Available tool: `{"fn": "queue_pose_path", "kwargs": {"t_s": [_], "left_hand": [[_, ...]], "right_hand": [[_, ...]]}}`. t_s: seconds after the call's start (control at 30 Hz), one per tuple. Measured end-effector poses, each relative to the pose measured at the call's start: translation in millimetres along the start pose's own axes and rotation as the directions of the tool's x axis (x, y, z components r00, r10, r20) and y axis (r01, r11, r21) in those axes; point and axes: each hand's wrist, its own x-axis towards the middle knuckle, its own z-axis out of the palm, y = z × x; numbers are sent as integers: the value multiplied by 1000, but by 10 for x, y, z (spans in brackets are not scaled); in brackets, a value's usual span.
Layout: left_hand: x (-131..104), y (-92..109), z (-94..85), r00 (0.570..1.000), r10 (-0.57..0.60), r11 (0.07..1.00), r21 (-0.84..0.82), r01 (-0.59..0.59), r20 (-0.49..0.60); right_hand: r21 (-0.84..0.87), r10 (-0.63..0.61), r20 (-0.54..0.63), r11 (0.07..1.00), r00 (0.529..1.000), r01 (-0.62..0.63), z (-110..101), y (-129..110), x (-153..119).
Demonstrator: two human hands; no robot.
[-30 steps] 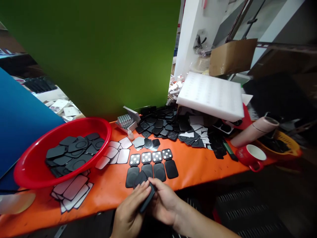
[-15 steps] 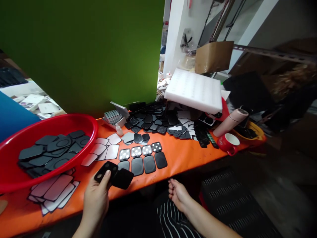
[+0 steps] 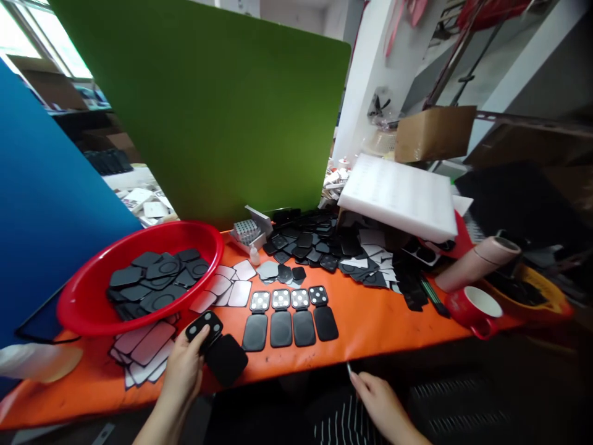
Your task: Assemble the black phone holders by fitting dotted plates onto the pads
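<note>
At the far left, a red basin (image 3: 74, 304) full of dark flat pieces (image 3: 160, 278) sits on the orange tabletop (image 3: 361, 327), with pinkish cards (image 3: 148, 346) spread in front of it. Just right of these cards, the left hand (image 3: 184, 366) is closed in a pinch, thumb across the dotted panel of a hinged black piece (image 3: 225, 360). That piece reaches out to the right of the hand, its plain panel slanting down clear of the fingers. Further right, four similar hinged pieces (image 3: 281, 327) lie unfolded in a row, dotted panels at the far side. Beyond the row, near the table's front edge, the right hand (image 3: 380, 398) has its fingertips together on a thin pale object (image 3: 349, 369), too small to identify. A red mug (image 3: 467, 309) stands at the far right.
</note>
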Motion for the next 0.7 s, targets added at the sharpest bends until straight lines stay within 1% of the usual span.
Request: {"fn": "queue_pose_path", "kwargs": {"t_s": [0.03,0.07,0.13,0.2,0.27,0.3,0.37,0.43,0.5,0.53,0.6,0.7], "left_hand": [[64,3,-16,1000,7,1000,3,-7,0],[123,-2,-23,1000,9,1000,7,-9,7],[227,-36,-12,999,-2,1000,15,1,41],[307,-90,12,996,-22,1000,19,21,82],[357,-138,28,993,-43,999,9,43,106],[368,-153,28,992,-55,998,-1,56,112],[354,-153,16,989,-80,996,-24,84,123],[290,-113,9,986,-99,993,-48,106,136],[193,-49,27,985,-97,991,-77,109,146],[142,-14,48,985,-87,990,-93,102,147],[53,47,108,988,-65,989,-122,83,141],[-19,103,220,988,-56,989,-127,75,141]], "right_hand": [[-43,-74,-6,996,997,74,-36,-128,43],[-55,-135,3,989,991,135,-60,-304,109],[-25,-237,34,971,971,238,-70,-768,313],[6,-335,55,942,941,335,-29,-1291,574],[45,-421,75,907,904,418,68,-1768,822],[63,-452,92,892,887,448,139,-1964,919],[81,-507,161,862,847,500,318,-2246,1035],[62,-530,258,844,808,533,524,-2368,1047],[40,-503,356,850,788,525,724,-2346,980],[50,-473,401,866,785,497,813,-2294,929],[132,-403,491,911,773,392,961,-2145,814],[276,-293,603,949,742,151,1081,-1915,675]]}}
